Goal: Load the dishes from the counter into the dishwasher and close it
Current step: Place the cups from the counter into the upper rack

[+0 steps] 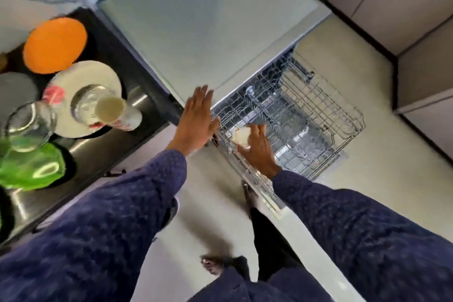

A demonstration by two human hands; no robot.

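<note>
The right hand (pixel 257 147) curls around a small pale dish (pixel 241 137), blurred and half hidden by the fingers, at the near edge of the pulled-out wire rack (pixel 318 115) of the dishwasher (pixel 208 24). The left hand (pixel 197 120), fingers straight, lies flat against the dishwasher's smooth grey corner. On the dark counter (pixel 98 154) wait an orange plate (pixel 55 45), a white plate (pixel 85 98), glassware and a green bowl (pixel 31 167), partly cut off.

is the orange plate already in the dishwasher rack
No, the orange plate sits on the dark counter at left, while the pulled-out rack holds only the white item under the right hand.
</note>
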